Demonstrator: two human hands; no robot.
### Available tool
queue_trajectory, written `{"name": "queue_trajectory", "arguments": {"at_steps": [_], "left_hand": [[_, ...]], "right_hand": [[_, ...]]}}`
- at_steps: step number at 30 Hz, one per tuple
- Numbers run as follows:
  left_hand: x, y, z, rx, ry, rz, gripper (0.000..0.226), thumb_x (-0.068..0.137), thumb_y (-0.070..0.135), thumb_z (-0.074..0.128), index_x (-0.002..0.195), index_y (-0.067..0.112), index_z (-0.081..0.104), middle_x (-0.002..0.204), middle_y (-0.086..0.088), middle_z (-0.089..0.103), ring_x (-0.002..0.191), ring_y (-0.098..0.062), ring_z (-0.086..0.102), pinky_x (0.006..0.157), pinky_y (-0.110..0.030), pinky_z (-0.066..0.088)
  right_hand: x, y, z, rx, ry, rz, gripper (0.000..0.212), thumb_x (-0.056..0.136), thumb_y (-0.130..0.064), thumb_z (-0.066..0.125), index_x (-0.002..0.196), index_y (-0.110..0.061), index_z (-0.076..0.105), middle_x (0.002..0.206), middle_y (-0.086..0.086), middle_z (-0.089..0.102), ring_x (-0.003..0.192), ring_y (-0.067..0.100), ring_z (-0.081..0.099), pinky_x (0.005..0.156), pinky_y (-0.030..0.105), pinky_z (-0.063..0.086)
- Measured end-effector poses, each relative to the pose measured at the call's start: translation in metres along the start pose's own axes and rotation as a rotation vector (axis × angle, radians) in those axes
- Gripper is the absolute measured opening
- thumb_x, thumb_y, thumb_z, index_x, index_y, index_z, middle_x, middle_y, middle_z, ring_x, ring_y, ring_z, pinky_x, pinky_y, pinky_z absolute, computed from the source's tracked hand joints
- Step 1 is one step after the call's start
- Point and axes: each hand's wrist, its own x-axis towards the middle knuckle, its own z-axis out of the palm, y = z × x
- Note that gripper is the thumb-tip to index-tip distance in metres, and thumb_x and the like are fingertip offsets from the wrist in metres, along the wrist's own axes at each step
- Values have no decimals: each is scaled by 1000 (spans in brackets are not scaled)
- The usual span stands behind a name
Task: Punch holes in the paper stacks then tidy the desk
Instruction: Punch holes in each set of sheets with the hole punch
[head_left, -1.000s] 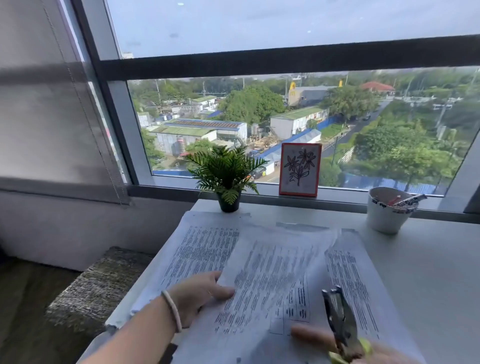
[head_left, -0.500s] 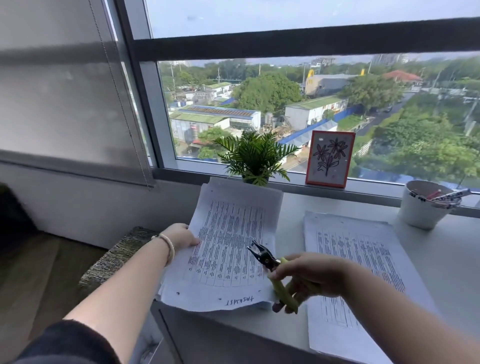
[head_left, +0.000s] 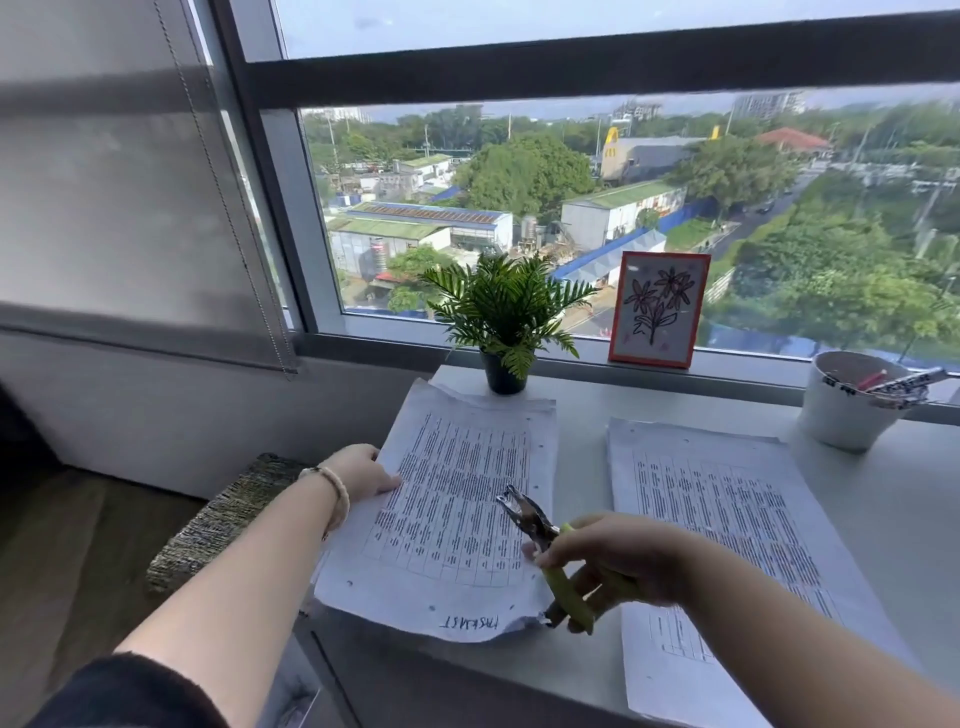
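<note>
Two stacks of printed paper lie side by side on the white desk (head_left: 582, 467). The left stack (head_left: 457, 499) shows small punched holes along its right and near edges. My left hand (head_left: 361, 473) rests on its left edge, fingers flat on the top sheet. My right hand (head_left: 618, 561) holds a hole punch (head_left: 535, 525) with yellow-green handles, its metal jaws pointing up-left over the left stack's right side. The right stack (head_left: 727, 519) lies flat, partly under my right forearm.
A small potted plant (head_left: 501, 322) stands behind the left stack. A framed flower drawing (head_left: 657, 309) leans on the window sill. A white cup (head_left: 852, 402) with pens sits at the back right. A woven stool (head_left: 223, 514) is left of the desk.
A second ago the papers overlapped in one spread under both hands. Since then they lie as two separate stacks, and my right hand has lifted the punch over the left stack.
</note>
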Motion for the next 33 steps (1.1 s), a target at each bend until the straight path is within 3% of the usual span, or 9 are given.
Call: {"name": "queue_trajectory", "arguments": {"at_steps": [3,9,14,16,18,20,23,27,33], "left_hand": [[7,3,8,-69,50,-11,18,87,26,66,99,14,61,83,2,62,74,-15,60,60,-25,43],[7,-3,25,-134,206,-87,21,81,25,72,94,10,68,89,-6,68,85,-22,62,74,-28,46],[4,0,39,-126,361,-52,30,84,19,65,63,23,43,80,-3,58,78,-24,54,70,-27,42],[6,5,42,-185,364,-33,39,84,13,60,62,28,31,69,4,48,77,-23,51,70,-29,41],[10,8,43,-224,334,-13,38,86,14,58,67,30,29,69,9,42,75,-21,48,71,-30,42],[16,8,39,-269,262,13,12,90,18,56,91,29,50,89,3,56,77,-20,48,77,-31,44],[30,9,30,-341,189,43,58,94,24,54,145,10,32,139,-9,49,110,-23,53,90,-30,40],[48,19,21,-413,150,69,60,96,27,52,148,9,28,147,-8,40,132,-24,41,105,-31,32],[68,30,17,-445,138,47,61,94,25,56,146,7,29,142,-10,45,129,-24,43,103,-29,32]], "right_hand": [[6,0,-5,-75,54,27,43,85,-15,66,121,1,48,104,20,55,88,39,68,66,41,58],[14,-7,-18,-195,222,12,38,89,-18,65,125,-9,56,101,13,56,81,24,59,64,35,53],[40,-8,-23,-5,423,-129,28,85,-18,64,113,-13,66,124,18,61,122,36,53,71,29,37],[48,-14,-27,24,435,-153,22,90,-14,59,111,-12,67,105,12,61,87,22,59,57,25,31],[55,-21,-35,68,489,-166,19,92,-14,57,105,-13,69,78,4,48,58,11,34,51,23,23],[64,-24,-48,136,519,-166,18,91,-15,57,101,-15,72,70,2,37,53,11,25,50,25,20],[77,-27,-63,198,550,-151,21,91,-19,54,95,-21,74,76,2,36,57,12,26,51,25,21],[95,-33,-81,257,573,-150,23,86,-21,54,93,-21,76,78,2,34,60,12,28,54,25,21],[114,-45,-91,225,552,-133,23,89,-17,53,98,-17,75,86,4,46,61,12,30,52,26,21]]}}
